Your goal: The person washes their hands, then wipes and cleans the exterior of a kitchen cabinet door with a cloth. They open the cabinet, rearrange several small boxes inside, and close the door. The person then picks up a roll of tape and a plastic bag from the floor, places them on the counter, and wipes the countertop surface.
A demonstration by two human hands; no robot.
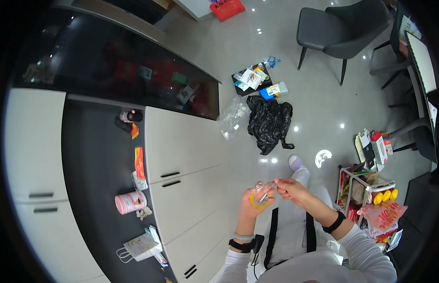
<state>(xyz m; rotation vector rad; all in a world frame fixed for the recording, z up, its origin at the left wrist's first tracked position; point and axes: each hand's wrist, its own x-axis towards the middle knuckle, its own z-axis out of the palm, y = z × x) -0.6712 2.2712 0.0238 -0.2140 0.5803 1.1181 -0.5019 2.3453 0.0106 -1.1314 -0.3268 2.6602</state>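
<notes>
My left hand [253,202] holds a small clear container with a yellow rim [259,201], which seems to be of plastic. My right hand [289,190] is close beside it, thumb and fingertips pinched together at the container's upper side; what they pinch is too small to tell. On the floor beyond my hands lie a crumpled black plastic bag [267,122] and a clear plastic bag [234,116]. Past them is a black box [243,91] filled with small packages, with a blue and white package [273,90] beside it.
A cabinet [187,141] with a dark recessed shelf [95,169] runs along the left, holding a pink canister [131,202] and a paper bag [140,245]. At right stand a white rack [377,183] of goods, flattened cartons [368,152] and a grey chair [322,30].
</notes>
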